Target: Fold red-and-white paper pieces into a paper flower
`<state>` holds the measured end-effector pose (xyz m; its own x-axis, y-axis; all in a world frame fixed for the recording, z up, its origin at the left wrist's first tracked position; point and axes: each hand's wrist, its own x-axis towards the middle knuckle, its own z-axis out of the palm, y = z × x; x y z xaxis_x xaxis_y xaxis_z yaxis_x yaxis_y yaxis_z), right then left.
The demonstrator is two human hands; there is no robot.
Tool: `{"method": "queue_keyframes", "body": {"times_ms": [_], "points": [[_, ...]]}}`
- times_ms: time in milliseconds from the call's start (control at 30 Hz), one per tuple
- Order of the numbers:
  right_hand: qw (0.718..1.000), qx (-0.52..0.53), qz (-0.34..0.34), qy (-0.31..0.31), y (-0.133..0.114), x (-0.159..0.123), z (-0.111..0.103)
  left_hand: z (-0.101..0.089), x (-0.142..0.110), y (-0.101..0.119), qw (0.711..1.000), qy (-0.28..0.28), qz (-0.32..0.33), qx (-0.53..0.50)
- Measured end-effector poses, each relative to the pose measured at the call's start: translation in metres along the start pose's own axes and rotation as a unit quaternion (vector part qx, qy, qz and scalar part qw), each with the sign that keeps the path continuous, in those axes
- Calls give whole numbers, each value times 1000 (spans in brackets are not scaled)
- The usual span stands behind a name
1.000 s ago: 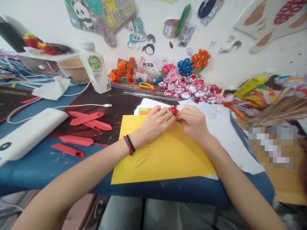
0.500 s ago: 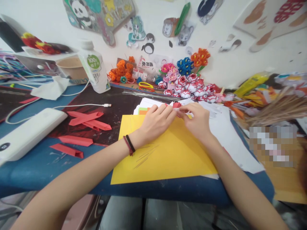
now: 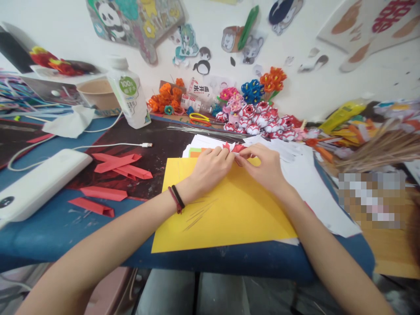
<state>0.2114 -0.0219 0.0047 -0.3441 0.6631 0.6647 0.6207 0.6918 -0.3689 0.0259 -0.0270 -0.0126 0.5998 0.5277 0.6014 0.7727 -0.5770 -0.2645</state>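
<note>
Over the far edge of a yellow sheet (image 3: 226,218), my left hand (image 3: 215,165) is closed on a small red-and-white folded paper piece (image 3: 233,148). From the other side my right hand (image 3: 260,164) pinches the same piece between thumb and fingers. Pointed red and white tips stick up beyond my knuckles; the lower part of the piece is hidden by my fingers. Several thin wires (image 3: 198,214) lie on the yellow sheet near my left wrist. Folded red paper strips (image 3: 123,166) rest on the dark mat to the left.
White papers (image 3: 308,175) lie to the right and under the yellow sheet. Red-and-white paper flowers (image 3: 259,118) are heaped at the back, near bundled wires (image 3: 203,131). A white bottle (image 3: 127,96), a paper bowl (image 3: 98,94) and a power bank (image 3: 42,183) with cable stand or lie left.
Both hands have shifted slightly toward me and left with the paper piece. More of its red and white points now shows above my fingers.
</note>
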Motion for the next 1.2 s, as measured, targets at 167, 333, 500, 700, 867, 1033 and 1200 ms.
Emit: {"method": "queue_keyframes", "body": {"times_ms": [167,333,500,700,867,1033,1200], "points": [[1000,-30,-3,-4,1,0,0,1,-1,-1,1000,5,19,-19],[996,-72,-36,41,4,0,0,1,0,-2,999,-2,37,-33],[999,-23,-37,10,4,0,-1,1,0,-1,999,-18,38,-30],[999,-36,-30,0,5,0,-5,-1,0,-1,998,-6,40,-44],[999,-21,-24,9,3,2,-7,-1,0,0,998,21,35,-53],[999,-18,-17,20,2,3,-8,1,0,1,997,33,48,-56],[999,-28,-7,45,5,3,-9,0,1,1,995,52,57,-59]]}}
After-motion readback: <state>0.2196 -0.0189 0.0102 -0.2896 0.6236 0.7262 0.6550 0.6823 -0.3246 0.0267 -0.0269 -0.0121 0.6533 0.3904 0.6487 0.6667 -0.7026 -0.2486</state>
